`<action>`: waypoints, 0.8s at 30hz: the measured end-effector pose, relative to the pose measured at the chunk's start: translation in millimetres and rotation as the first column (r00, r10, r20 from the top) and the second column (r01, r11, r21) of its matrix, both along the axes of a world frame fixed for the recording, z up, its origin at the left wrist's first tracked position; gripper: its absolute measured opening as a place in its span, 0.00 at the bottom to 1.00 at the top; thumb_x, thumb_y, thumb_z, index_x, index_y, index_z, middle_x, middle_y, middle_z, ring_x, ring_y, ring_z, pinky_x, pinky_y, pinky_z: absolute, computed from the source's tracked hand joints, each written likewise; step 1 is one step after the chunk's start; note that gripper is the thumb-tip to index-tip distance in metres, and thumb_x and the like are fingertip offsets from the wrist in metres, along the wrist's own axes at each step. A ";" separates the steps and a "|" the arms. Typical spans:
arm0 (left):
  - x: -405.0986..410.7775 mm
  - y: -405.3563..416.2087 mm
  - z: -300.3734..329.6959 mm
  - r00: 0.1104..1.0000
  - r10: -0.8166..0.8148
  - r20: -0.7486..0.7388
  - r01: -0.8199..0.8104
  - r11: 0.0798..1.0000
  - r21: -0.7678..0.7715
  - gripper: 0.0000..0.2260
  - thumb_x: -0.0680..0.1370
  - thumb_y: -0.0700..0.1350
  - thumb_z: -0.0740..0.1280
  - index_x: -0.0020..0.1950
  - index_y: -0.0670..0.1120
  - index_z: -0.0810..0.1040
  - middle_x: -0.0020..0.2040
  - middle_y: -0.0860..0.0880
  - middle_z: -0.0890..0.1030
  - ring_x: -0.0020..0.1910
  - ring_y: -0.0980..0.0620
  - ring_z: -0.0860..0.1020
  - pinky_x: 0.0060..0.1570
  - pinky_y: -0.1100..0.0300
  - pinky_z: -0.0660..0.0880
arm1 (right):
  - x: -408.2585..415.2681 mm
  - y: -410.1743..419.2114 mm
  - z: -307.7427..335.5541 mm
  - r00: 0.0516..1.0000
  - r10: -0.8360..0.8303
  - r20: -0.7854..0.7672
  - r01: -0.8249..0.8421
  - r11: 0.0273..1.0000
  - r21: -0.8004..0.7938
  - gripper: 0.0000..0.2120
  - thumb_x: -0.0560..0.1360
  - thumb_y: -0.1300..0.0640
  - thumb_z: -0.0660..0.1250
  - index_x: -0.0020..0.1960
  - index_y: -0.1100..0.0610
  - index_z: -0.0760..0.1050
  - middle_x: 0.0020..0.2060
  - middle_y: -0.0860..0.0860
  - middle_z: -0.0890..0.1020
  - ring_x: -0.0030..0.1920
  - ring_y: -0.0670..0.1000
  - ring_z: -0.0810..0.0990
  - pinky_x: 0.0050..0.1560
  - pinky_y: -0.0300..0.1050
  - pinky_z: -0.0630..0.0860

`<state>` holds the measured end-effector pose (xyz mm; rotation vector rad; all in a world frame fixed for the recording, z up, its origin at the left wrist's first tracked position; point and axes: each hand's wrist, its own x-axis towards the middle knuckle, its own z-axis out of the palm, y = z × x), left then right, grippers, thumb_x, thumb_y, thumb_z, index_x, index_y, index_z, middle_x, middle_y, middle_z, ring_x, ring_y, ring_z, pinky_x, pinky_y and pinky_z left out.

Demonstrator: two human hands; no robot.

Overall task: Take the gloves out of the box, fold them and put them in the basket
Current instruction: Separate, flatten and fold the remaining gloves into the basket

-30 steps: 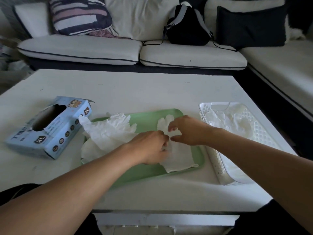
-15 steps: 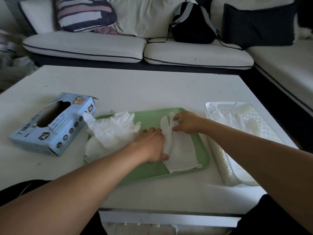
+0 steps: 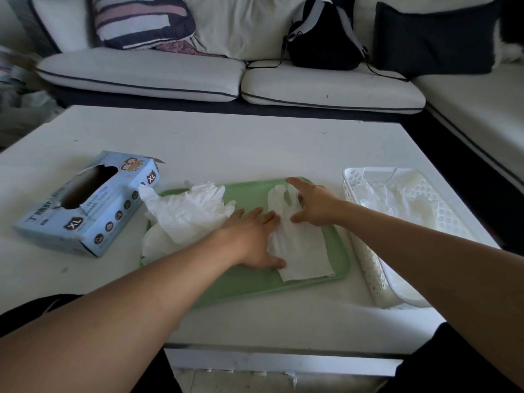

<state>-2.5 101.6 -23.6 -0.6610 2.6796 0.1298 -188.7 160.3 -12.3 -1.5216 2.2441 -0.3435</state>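
A white glove (image 3: 300,245) lies flat on the green tray (image 3: 249,285), its fingers pointing away from me. My left hand (image 3: 252,239) presses flat on the glove's left edge with straight fingers. My right hand (image 3: 314,205) lies spread over the glove's finger end, fingers extended. A crumpled pile of white gloves (image 3: 184,217) sits on the tray's left part. The blue glove box (image 3: 88,202) lies left of the tray, its oval opening facing up. The white perforated basket (image 3: 368,268) stands right of the tray with white gloves inside.
Everything sits on a white low table (image 3: 226,143). Behind it runs a white sofa (image 3: 170,75) with a striped cushion, a black backpack (image 3: 323,38) and a dark cushion. The table's near edge is close to my body.
Both hands have opened from pinching to flat. My right hand slid toward the glove's finger end, and my left hand spread out on the glove's left edge.
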 end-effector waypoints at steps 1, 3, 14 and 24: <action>0.7 0.7 0.5 1.000 0.003 -0.003 -0.003 1.000 -0.015 0.46 0.75 0.72 0.61 0.84 0.50 0.47 0.84 0.52 0.49 0.82 0.48 0.47 0.79 0.44 0.47 | -0.4 0.7 -2.1 1.000 -0.023 -0.003 0.023 1.000 -0.012 0.41 0.71 0.56 0.77 0.78 0.50 0.60 0.57 0.56 0.79 0.59 0.56 0.77 0.55 0.44 0.73; 1.5 2.1 2.6 1.000 0.014 0.001 -0.014 0.999 -0.030 0.47 0.74 0.73 0.61 0.84 0.49 0.49 0.84 0.51 0.51 0.82 0.47 0.49 0.79 0.43 0.48 | -3.7 1.6 -6.9 0.998 -0.055 -0.031 0.054 0.998 -0.019 0.30 0.72 0.58 0.75 0.72 0.53 0.70 0.54 0.55 0.82 0.56 0.56 0.79 0.55 0.48 0.77; -6.0 0.9 11.6 0.958 0.247 -0.147 -0.228 0.965 0.130 0.40 0.77 0.72 0.57 0.81 0.50 0.57 0.76 0.44 0.65 0.74 0.41 0.66 0.69 0.45 0.68 | 12.0 8.3 31.2 0.955 -0.045 -0.293 0.063 0.997 0.054 0.16 0.70 0.50 0.77 0.51 0.58 0.77 0.48 0.55 0.81 0.46 0.57 0.81 0.45 0.50 0.81; -20.5 -7.9 16.0 0.899 0.414 -0.145 -0.340 0.865 0.368 0.17 0.80 0.59 0.66 0.49 0.44 0.74 0.57 0.43 0.78 0.57 0.40 0.76 0.45 0.54 0.71 | 21.2 29.4 22.3 0.965 -0.224 0.138 0.145 0.890 0.432 0.17 0.72 0.66 0.76 0.58 0.69 0.76 0.35 0.58 0.81 0.41 0.60 0.85 0.40 0.52 0.84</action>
